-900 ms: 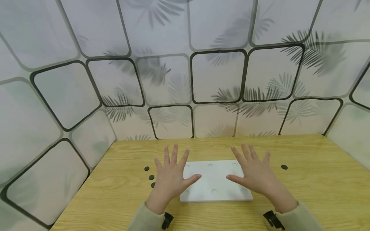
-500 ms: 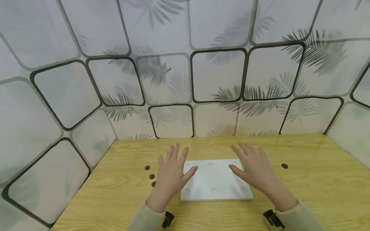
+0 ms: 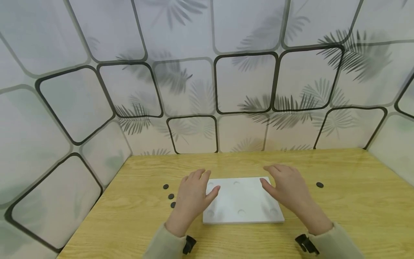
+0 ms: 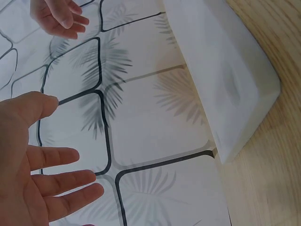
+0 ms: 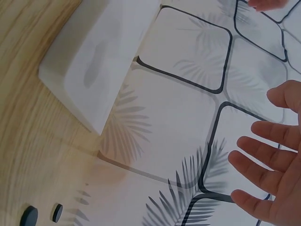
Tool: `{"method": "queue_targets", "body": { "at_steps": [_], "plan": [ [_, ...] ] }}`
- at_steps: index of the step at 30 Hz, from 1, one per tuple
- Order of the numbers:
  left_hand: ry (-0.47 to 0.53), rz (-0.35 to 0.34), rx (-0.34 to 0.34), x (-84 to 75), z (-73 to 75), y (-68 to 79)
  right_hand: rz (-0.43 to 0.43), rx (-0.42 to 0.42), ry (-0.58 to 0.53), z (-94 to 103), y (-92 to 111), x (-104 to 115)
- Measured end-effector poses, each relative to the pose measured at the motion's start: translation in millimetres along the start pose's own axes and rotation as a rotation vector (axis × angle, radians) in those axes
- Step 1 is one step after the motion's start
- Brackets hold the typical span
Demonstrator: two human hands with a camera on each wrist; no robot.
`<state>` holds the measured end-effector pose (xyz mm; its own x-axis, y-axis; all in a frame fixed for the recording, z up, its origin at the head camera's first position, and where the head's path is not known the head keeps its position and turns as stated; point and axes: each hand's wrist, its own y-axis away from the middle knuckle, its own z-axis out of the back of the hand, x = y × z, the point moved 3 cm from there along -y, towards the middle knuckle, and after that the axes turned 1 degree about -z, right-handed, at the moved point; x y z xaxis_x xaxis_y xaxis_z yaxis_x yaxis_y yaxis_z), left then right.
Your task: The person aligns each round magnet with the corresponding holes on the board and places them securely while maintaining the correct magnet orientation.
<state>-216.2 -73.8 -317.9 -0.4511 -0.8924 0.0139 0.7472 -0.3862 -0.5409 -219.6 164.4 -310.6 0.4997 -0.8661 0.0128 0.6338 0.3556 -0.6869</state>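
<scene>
A white rectangular board (image 3: 237, 199) with shallow round recesses lies on the wooden table. Over its left end hovers my left hand (image 3: 193, 192), fingers loosely bent and thumb held apart, with nothing in it. My right hand (image 3: 289, 187) is held over the board's right end in much the same pose, also holding nothing. To the left of the left hand lie small dark round discs (image 3: 171, 196), one partly hidden by that hand. Another dark disc (image 3: 320, 185) is on the table to the right. Two dark discs (image 5: 29, 216) show in the right wrist view.
The wooden table (image 3: 123, 219) reaches back to a wall (image 3: 191, 90) covered with a leaf and rounded-square pattern, which also rises at the left and right sides. A black strap mount (image 3: 189, 244) sits on each wrist at the sleeve.
Both hands' fingers have gone from widely spread and straight to closer together and loosely bent. The hands stay over the board's ends; the board and discs have not been moved.
</scene>
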Motion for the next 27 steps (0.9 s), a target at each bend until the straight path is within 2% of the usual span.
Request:
{"method": "queue_targets", "body": {
  "at_steps": [7,19,27],
  "plan": [
    [-0.01,0.005,0.026,0.4,-0.6,-0.1,0.004,-0.008,-0.006,-0.2,0,0],
    [-0.011,-0.002,0.039,0.1,-1.1,0.4,-0.014,0.027,0.006,-3.6,2,-5],
    [-0.018,-0.027,0.017,-0.2,-2.4,0.4,-0.039,0.037,-0.007,-1.8,0,-10]
  ]
}}
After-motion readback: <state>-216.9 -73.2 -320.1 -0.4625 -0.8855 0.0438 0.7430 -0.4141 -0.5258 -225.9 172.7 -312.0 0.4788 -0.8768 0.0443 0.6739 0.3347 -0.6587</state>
